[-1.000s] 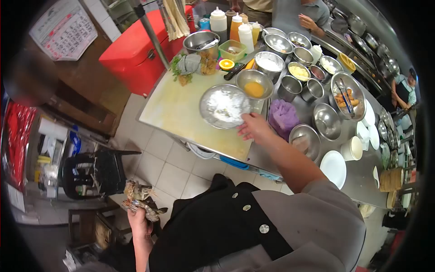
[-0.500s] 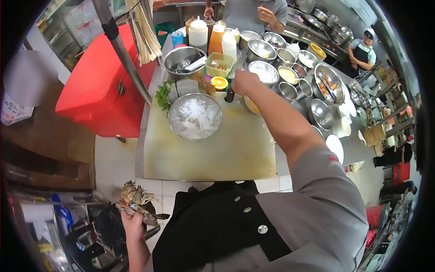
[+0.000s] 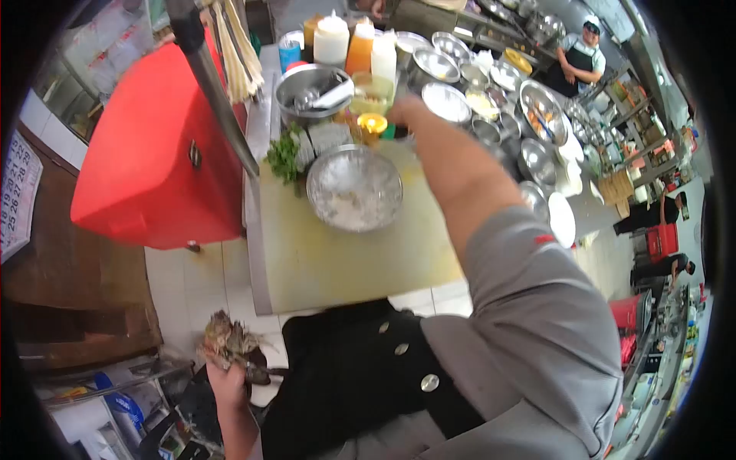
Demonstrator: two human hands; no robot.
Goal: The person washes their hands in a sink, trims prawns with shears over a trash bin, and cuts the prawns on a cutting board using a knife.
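Low at the left, beside the apron, my left hand [image 3: 227,377] is closed around several raw prawns [image 3: 230,343], their heads and feelers sticking out above the fingers. My right arm stretches over the far right of the cutting board [image 3: 337,264]. My right hand [image 3: 404,113] is blurred there, its fingers curled downward, and what they hold is hard to make out. Just left of it sits a halved orange [image 3: 372,123]. A steel bowl with white powder [image 3: 355,192] stands on the board, with leafy greens [image 3: 284,153] at its left.
Behind the board are a large steel pot [image 3: 295,96], a light green tub [image 3: 374,92] and squeeze bottles [image 3: 331,40]. Many steel bowls [image 3: 446,103] crowd the right side. A red cooler [image 3: 157,153] and a metal post [image 3: 218,92] flank the left. A person [image 3: 579,61] stands at the back right.
My view has turned, so the bowl and board sit further right. My right hand, earlier around a dark handle, appears slightly higher. My left hand still holds the prawns.
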